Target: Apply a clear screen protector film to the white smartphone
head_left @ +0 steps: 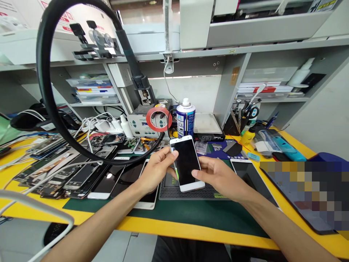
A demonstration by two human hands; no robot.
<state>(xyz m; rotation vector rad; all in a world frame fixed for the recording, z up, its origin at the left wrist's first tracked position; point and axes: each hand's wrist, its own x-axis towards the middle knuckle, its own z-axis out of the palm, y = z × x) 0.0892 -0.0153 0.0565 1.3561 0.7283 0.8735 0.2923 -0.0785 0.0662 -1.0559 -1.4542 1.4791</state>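
Note:
Between both hands is a white smartphone [188, 167] with a dark screen, tilted a little and raised over a perforated grey pad [174, 194]. A bright green-white streak shows along the screen's left edge. My left hand [156, 169] grips the phone's left side, thumb near its upper corner. My right hand [218, 174] has its thumb on the lower right of the screen and its fingers behind the right edge. The pad lies on a dark green mat [191, 214].
Phones and phone parts [81, 174] are piled at the left. A black hose [43, 72] loops above them. Behind the phone stand a blue spray can [185, 120] and a red tape roll [159, 119]. A white tablet [251, 178] lies right; white cables [40, 214] hang at front left.

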